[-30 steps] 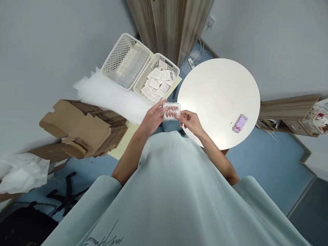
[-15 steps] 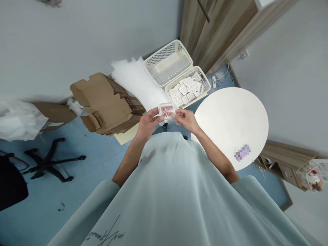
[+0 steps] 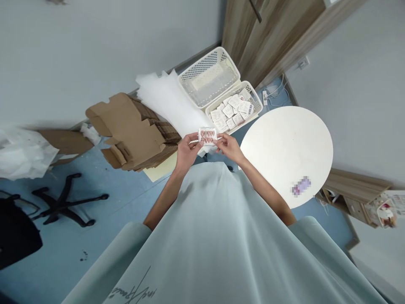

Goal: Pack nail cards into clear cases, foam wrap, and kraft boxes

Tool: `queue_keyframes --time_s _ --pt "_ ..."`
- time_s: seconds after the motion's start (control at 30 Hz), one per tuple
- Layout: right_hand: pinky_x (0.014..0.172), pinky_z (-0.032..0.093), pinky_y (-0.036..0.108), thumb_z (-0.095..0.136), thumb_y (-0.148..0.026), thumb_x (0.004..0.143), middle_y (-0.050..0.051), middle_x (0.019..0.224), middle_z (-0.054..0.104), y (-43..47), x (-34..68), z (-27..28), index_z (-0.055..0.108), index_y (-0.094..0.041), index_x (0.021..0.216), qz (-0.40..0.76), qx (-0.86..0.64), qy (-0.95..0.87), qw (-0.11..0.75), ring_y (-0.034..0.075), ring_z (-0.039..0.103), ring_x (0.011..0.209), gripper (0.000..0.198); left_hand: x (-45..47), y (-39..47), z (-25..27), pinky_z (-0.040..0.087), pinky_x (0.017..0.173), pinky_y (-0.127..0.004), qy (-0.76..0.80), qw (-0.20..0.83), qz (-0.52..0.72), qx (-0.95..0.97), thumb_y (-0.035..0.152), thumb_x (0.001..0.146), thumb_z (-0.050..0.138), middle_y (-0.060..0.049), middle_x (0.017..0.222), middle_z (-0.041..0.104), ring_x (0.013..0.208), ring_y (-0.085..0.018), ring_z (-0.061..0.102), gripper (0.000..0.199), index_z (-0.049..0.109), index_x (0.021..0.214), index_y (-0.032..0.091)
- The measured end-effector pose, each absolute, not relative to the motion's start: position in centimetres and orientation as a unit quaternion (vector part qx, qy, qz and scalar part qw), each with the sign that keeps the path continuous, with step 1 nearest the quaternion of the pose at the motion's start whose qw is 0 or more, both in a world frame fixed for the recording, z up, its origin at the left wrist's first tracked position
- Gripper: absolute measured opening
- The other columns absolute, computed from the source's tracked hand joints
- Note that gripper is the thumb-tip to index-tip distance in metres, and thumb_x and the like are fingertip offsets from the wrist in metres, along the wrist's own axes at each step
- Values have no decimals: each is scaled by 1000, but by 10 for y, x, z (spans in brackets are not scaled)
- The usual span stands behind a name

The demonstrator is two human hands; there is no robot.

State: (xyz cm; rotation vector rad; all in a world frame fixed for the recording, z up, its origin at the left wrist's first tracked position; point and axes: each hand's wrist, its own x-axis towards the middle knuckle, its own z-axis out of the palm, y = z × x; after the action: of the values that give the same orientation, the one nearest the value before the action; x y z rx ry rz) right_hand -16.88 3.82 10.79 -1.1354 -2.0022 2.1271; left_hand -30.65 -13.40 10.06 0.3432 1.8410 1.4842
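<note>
Clear case [image 3: 207,136], two rows of reddish nail-like pieces [image 3: 207,140] inside, held mid-view between both hands. Left hand [image 3: 187,153]: thumb and fingers closed on case's nine o'clock edge. Right hand [image 3: 229,147]: thumb and fingers clamped at its four o'clock corner. From case: basket [image 3: 258,101] of white packets [image 3: 232,109] at one o'clock, white sheets [image 3: 167,99] ten, cardboard stack [image 3: 129,128] nine, round table [image 3: 284,143] three.

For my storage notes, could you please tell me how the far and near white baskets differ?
The far basket looks larger than the near basket. The near basket holds heaped printed white packets; the far basket's contents are pale and too unclear to name. Both are white, with perforated walls.
</note>
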Motion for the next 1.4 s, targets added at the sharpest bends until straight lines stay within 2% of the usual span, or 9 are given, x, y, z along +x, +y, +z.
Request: queue_keyframes --time_s 0.13,0.23,0.4,0.53,0.7,0.87,1.03,1.23,1.4 --pt "61 59 27 81 -71 93 3 107 83 45 -128 93 72 -24 117 640 -432 -633 53 16 79 72 54 -302 -97 88 70 99 -42 725 424 500 212 41 97 79 -14 143 79 115 -29 83 42 75 133 21" --pt "65 61 29 81 -68 95 4 106 83 48 -94 78 75 -22 111 613 -499 -607 75 17 79 73 49 -292 -63 74 70 100 -42 727 453 435 280 32 97 76 -12 140 78 115 -28 83 41 76 138 23" --pt "75 65 31 80 -48 100 4 105 86 48 -43 53 76 -22 118 562 -618 -541 100 19 82 76 32 -255 -9 47 68 104 -41 702 486 325 407 20 100 69 -12 140 79 117 -27 81 41 77 141 21" --pt "81 66 31 77 -33 102 5 111 88 47 -9 32 74 -21 125 523 -692 -491 85 18 84 76 27 -214 19 24 64 109 -41 693 500 230 466 11 101 62 -13 145 77 116 -27 80 41 77 139 19" --pt "93 66 34 76 -31 104 8 117 89 46 18 7 76 -20 129 484 -721 -494 31 19 86 79 27 -174 32 -3 60 112 -44 697 513 129 484 9 99 61 -19 144 76 119 -31 78 40 79 134 15" --pt "100 64 34 74 -29 107 11 125 88 47 30 -11 77 -16 137 467 -727 -502 -40 21 88 94 33 -153 33 -25 57 115 -45 707 516 91 476 9 92 64 -19 140 77 129 -35 72 39 79 127 16" --pt "104 62 31 68 -23 109 11 132 87 47 34 -22 73 -16 148 476 -715 -507 -69 20 87 105 40 -140 34 -36 57 118 -47 709 515 67 477 8 91 63 -21 146 76 142 -38 68 46 77 135 16" --pt "101 62 31 66 -22 108 14 142 84 49 33 -24 71 -15 149 482 -703 -516 -85 21 86 107 42 -133 34 -31 56 121 -48 701 537 54 465 3 94 60 -24 150 76 141 -40 72 47 76 138 10" --pt "112 59 38 68 -30 108 18 148 80 52 30 -7 72 -14 146 448 -692 -560 -80 28 79 132 41 -147 19 -20 56 123 -50 700 555 116 435 13 99 64 -21 162 69 140 -38 73 52 71 151 14"
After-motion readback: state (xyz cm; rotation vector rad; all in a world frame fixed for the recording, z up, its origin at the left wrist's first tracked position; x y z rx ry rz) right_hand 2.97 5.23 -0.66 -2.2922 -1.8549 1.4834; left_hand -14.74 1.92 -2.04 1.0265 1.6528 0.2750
